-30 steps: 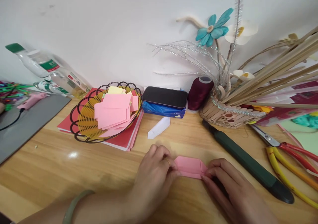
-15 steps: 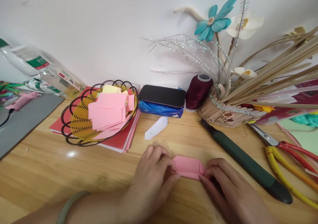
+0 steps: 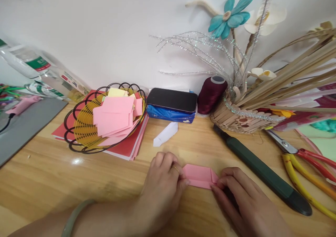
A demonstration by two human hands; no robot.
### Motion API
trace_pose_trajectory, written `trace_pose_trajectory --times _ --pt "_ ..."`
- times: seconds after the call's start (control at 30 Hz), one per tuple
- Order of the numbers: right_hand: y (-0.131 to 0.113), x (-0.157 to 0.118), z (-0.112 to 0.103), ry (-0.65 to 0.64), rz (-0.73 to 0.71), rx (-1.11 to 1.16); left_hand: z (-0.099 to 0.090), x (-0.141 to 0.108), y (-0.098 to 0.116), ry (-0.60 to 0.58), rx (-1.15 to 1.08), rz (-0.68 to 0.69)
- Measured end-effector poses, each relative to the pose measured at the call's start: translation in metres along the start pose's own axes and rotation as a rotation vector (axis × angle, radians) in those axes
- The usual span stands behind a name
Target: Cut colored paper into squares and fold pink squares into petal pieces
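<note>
A pink sheet of paper (image 3: 198, 173), folded into a narrow strip with slanted ends, lies low over the wooden table between my hands. My left hand (image 3: 164, 184) pinches its left end between thumb and fingers; a ring and a bangle show on this arm. At the opposite end, my right hand (image 3: 241, 195) grips the slanted tip with thumb and fingertips. A crease runs along the lower edge of the strip. Just beyond my left hand rests a folded white piece of paper (image 3: 166, 134). The fingertips cover both ends of the pink paper.
Left stands a wire basket (image 3: 68, 126) of pink slips (image 3: 117, 116) on red papers. Behind are a phone (image 3: 172, 99) on a blue packet (image 3: 170, 115) and maroon thread (image 3: 212, 95). Right lie a dark green tool (image 3: 258, 168), scissors (image 3: 286, 145) and yellow-handled pliers (image 3: 292, 177), near a stick-sided planter (image 3: 236, 116).
Both hands keep hold of the folded pink paper in nearly the same pose. The camera view has shifted slightly; nothing else has visibly moved.
</note>
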State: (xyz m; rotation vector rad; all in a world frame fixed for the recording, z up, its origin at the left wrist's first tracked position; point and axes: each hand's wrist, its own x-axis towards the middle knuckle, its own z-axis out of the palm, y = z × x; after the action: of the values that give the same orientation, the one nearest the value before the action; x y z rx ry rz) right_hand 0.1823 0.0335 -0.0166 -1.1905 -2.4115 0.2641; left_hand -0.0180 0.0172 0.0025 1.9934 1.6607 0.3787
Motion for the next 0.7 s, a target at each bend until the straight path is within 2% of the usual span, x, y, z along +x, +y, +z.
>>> trace_pose_trajectory --times 0.7 --pt "-0.0036 0.0052 -0.0051 -0.034 -0.015 -0.025 -0.0049 0.0073 0.0054 -0.115 0.199 0.022"
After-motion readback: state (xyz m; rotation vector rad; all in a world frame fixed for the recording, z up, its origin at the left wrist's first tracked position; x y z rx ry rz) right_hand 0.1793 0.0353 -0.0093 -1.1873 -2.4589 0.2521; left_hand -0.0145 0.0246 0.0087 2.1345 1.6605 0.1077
